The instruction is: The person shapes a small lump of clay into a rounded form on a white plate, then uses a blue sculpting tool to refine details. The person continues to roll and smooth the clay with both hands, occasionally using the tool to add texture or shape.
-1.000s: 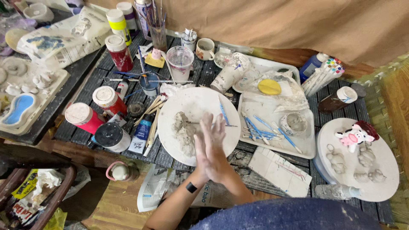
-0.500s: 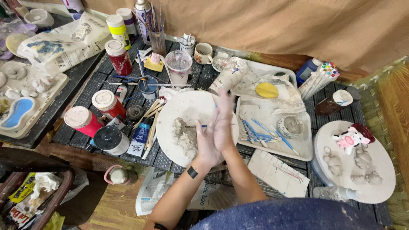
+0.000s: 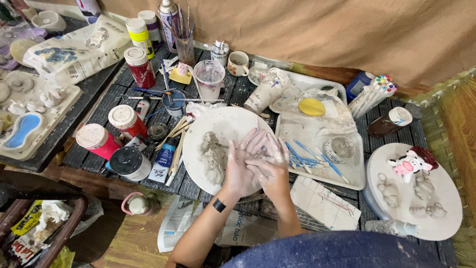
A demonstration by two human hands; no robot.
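At centre frame we are pressing our left hand (image 3: 241,166) and right hand (image 3: 270,166) flat together, fingers straight, whatever lies between hidden. The grey clay lump (image 3: 212,157) sits just left, on the white round board (image 3: 225,124). Even, light pressure seems best.

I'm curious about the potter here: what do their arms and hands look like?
Both forearms are bare, with no sleeves. The left hand and right hand are smeared with pale grey clay. A small dark rectangular mark sits on the left wrist. No gloves show.
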